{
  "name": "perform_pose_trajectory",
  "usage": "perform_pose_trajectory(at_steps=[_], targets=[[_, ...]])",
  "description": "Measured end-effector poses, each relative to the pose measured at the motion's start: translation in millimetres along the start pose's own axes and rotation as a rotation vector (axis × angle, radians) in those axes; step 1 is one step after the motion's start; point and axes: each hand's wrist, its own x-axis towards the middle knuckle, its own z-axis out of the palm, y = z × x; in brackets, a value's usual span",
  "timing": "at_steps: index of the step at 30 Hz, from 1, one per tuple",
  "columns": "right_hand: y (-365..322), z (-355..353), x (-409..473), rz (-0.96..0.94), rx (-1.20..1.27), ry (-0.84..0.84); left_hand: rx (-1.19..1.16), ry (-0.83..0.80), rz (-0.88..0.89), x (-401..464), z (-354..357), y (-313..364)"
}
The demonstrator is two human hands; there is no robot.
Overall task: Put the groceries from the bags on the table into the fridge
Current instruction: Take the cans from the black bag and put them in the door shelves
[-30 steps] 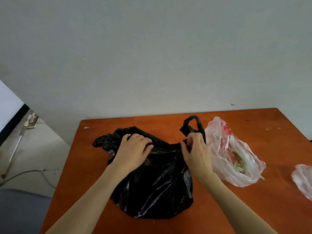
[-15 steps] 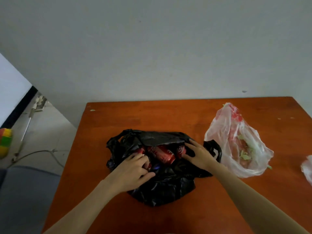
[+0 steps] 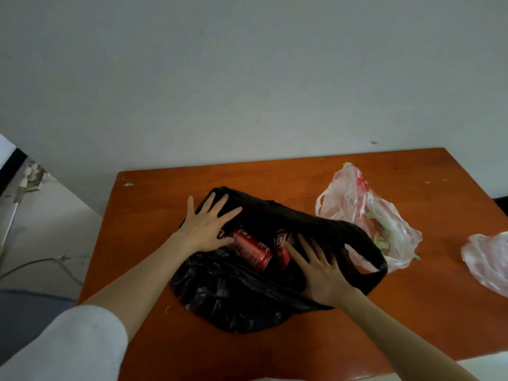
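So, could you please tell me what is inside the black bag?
Two red cans lie in the black bag's mouth. Anything deeper is hidden by the plastic and both hands.

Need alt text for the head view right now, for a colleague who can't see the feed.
Two hands spread open a black plastic bag on an orange-brown table, exposing red drink cans. The left hand and right hand lie flat with fingers splayed. A translucent pink bag holding leafy greens lies to the right.
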Motion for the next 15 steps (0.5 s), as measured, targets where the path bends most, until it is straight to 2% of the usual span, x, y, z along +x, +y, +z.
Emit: perform_pose_trajectory(at_steps=[3,6,9,11,12,13,15], targets=[[18.9,8.6,-14.7,-0.065,0.001,0.044,0.046,-0.081,-0.049,10.0,-3.7,-8.3],[13.4,-3.1,-18.4,-0.156,0.055,0.15,0.114,0.02,-0.005,12.8,-17.4,4.2],[-7.6,-21.5,-9.3,-0.337,0.014,0.52,0.121,0.202,0.109,7.6,-21.6,27.7],[-14.7,-34.2,1.1,-0.351,-0.054,0.642,0.065,0.174,0.17,-0.5,-18.3,39.3],[-13.6,-41.0,7.1,-0.298,-0.115,0.6,0.032,0.112,0.179,-5.8,-15.3,42.1],[-7.6,-45.4,13.7,-0.218,-0.148,0.486,0.004,0.039,0.177,-11.1,-11.5,42.5],[12.9,-48.8,28.0,-0.066,-0.14,0.139,-0.03,-0.101,0.15,-23.5,-3.2,39.4]])
